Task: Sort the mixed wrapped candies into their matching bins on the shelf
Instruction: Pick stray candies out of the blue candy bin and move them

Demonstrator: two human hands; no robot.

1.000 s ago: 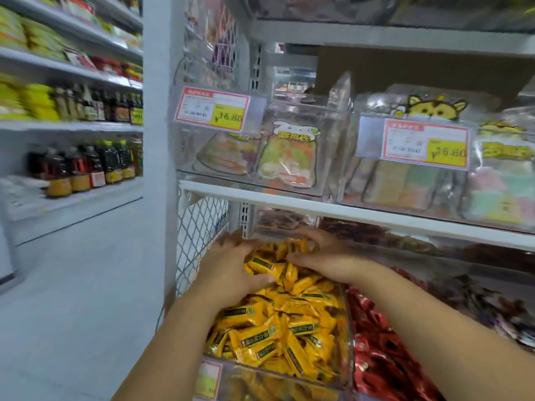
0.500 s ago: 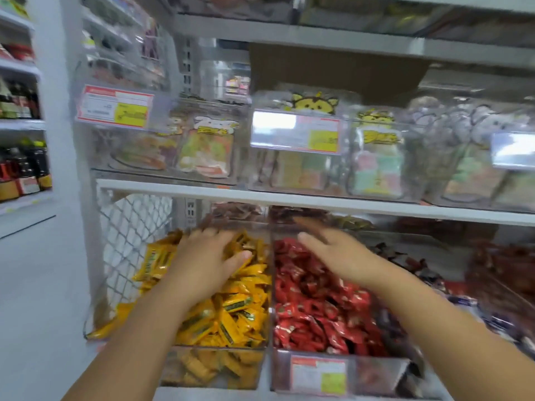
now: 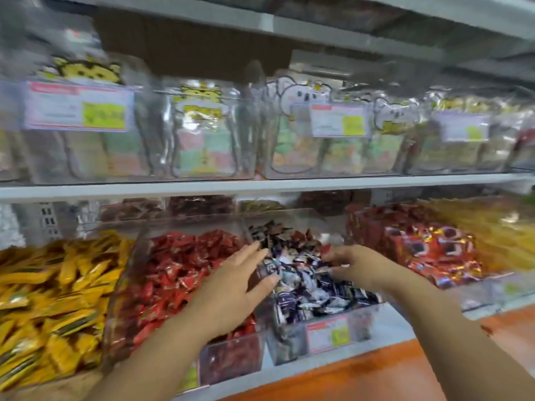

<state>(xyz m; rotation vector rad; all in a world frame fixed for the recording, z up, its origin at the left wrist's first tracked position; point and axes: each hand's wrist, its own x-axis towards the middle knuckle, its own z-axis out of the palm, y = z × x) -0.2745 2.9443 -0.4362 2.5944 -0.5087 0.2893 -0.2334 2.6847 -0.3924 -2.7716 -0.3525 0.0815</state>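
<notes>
Both hands are over the lower row of bins. The left hand (image 3: 237,287) is flat and open, its fingers (image 3: 254,250) straight and a bit spread. It hovers right over the wall between two clear plastic bins (image 3: 286,342), and I can't tell if it's actually touching anything.

The bin under its palm is heaped with dark red candies in crinkly foil (image 3: 179,273). The next bin along holds the dark blue and white wrapped candies (image 3: 312,287), small, glossy and crumpled-looking. The right hand (image 3: 351,264) is down on that blue-and-white pile with its fingers curled into the wrappers. Honestly can't tell if it's pinching one or just resting there.

Far left there's a big pile of long flat yellow packets with a dark stripe (image 3: 52,290). To the right are shiny bright red packets with dark patches (image 3: 434,250), then a blurry golden heap (image 3: 498,227).

Above the white metal shelf board (image 3: 260,185) sit tall clear tubs of pastel sweets (image 3: 202,146), with white price tags with a yellow patch (image 3: 78,107) clipped on front. An orange band (image 3: 376,369) runs along the bottom edge.
</notes>
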